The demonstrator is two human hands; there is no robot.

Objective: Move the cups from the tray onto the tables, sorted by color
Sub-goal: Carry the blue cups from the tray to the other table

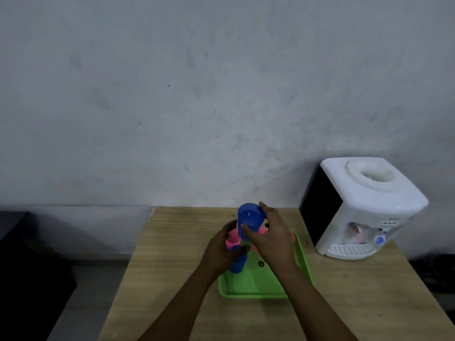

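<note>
A green tray (pixel 256 289) lies on a wooden table (pixel 172 267). My right hand (pixel 270 237) grips a blue cup (pixel 250 219), tilted and lifted above the tray's far end. My left hand (pixel 222 249) wraps around a second blue cup (pixel 238 263) standing at the tray's left side. A pink cup (pixel 232 239) stands just behind my left hand's fingers. More pink (pixel 261 231) shows behind my right hand, mostly hidden.
A white water dispenser (pixel 362 207) stands on the table's right rear corner, close to the tray. A grey wall rises behind the table. Dark floor and a dark shape lie to the left, beyond the table's edge.
</note>
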